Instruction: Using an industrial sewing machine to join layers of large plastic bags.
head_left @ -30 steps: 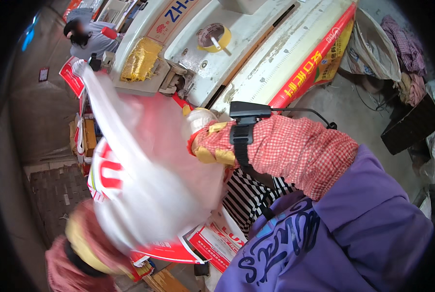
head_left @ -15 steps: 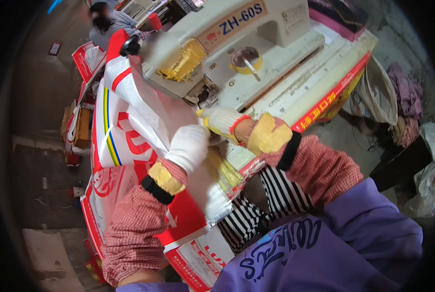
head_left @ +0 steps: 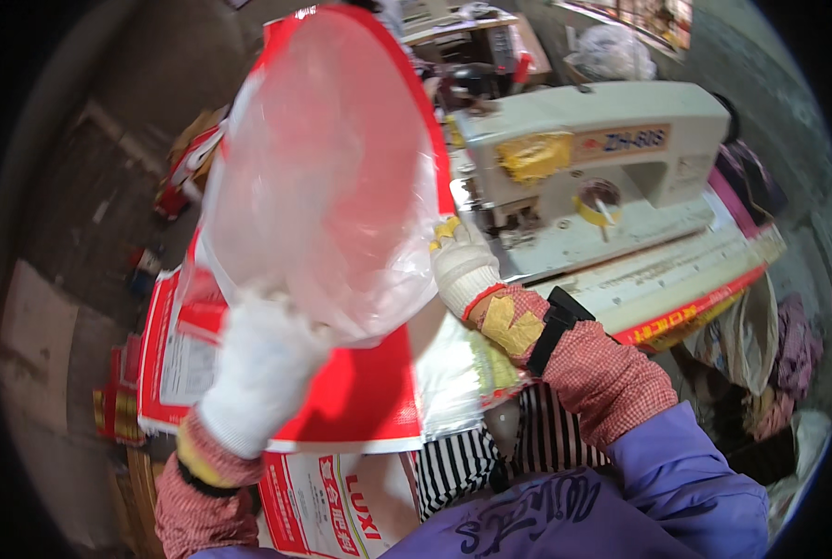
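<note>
A clear plastic liner bag (head_left: pixel 327 177) is held up in front of me, spread wide against a red and white woven sack (head_left: pixel 360 410). My left hand (head_left: pixel 262 368), in a white glove, grips the liner's lower left edge. My right hand (head_left: pixel 463 265), in a white glove with yellow patches, holds the bag's right edge next to the sewing machine (head_left: pixel 593 158). Both forearms wear red checked sleeves.
The cream industrial sewing machine sits on a white table (head_left: pixel 658 279) with a red front strip at my right. More red and white sacks (head_left: pixel 169 345) lie stacked at the lower left. Cloth and bags (head_left: pixel 779 354) pile up at the far right.
The liner bag has been lifted and spread wide, now filling the upper middle. My left hand moved lower left, my right hand moved up beside the machine, and the view swung right.
</note>
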Available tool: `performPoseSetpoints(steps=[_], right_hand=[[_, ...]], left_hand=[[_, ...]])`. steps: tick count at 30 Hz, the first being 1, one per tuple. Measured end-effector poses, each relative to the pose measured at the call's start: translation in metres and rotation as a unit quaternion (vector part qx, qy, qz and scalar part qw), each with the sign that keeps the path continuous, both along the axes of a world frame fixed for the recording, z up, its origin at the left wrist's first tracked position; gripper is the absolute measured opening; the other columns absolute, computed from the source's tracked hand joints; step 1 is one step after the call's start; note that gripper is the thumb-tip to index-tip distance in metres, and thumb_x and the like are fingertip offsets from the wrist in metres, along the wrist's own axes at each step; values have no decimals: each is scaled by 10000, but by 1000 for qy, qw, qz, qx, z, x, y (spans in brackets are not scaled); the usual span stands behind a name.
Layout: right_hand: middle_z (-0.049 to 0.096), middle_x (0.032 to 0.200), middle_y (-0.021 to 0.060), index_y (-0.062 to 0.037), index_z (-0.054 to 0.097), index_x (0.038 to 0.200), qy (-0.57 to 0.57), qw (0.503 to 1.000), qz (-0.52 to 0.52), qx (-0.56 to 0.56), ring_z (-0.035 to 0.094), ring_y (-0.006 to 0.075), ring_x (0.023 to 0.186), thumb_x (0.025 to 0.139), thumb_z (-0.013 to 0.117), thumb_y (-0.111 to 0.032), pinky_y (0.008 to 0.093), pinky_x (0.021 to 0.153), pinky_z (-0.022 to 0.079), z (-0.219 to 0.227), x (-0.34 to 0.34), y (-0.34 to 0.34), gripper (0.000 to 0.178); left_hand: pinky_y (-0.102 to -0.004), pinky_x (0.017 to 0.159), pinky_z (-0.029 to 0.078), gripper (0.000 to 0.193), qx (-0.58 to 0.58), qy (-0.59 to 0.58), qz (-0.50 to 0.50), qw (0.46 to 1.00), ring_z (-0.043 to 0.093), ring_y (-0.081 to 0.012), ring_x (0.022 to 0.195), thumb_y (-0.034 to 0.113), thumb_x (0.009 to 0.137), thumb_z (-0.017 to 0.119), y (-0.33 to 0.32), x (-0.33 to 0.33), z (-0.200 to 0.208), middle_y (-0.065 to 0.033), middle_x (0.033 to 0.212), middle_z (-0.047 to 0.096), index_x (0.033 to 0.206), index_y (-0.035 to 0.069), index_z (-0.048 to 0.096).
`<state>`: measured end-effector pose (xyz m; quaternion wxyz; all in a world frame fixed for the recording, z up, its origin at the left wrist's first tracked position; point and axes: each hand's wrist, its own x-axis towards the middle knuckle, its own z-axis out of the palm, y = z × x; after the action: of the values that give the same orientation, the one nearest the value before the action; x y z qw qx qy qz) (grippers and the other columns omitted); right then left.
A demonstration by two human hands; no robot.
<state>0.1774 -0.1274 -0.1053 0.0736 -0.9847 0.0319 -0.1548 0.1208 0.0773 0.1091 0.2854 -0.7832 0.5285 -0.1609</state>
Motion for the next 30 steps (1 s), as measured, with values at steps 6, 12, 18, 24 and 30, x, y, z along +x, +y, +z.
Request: performPoseSetpoints(steps=[6,12,18,24,30], right_hand=[[651,704,104,-45,658,838,249,915,234,213,636,226,651,832,489,-220,325,561,494,114,-35,134,243],[634,1008,104,-66,467,1242,375,614,528,452,622,116,814,886,486,-327,280,640,500,132,-132,184,442],[608,951,99,-49,590,952,-238,735,619,144,586,224,800,723,627,-164,385,701,467,115,-182,97,259],[613,825,80,-61,587,826,-407,892,186,-62,590,275,726,692,630,-168,400,660,470,140,-153,42,177],[596,798,82,-117,589,989,-241,953,170,-73,595,245,683,790,512,-125,337,641,492,170,-95,5,214]], left_hand=[[-400,981,350,381,-403,-167,-1,900,459,-304,1148,-29,748,585,123,-1,12,-142,1215,507,1109,86,552],[-359,864,441,342,-543,-145,196,804,502,-248,1077,210,835,533,240,9,-83,-125,1141,550,1099,-7,552],[-352,852,445,348,-557,-15,284,780,514,-239,1054,224,841,527,266,20,-95,-126,1119,559,1099,-8,551],[-344,841,449,354,-579,85,360,727,526,-230,1032,237,846,521,281,17,-95,-126,1097,568,1098,-10,549],[-336,829,454,360,-565,228,360,707,537,-221,1010,250,851,514,207,80,-72,-126,1075,578,1097,-11,548]])
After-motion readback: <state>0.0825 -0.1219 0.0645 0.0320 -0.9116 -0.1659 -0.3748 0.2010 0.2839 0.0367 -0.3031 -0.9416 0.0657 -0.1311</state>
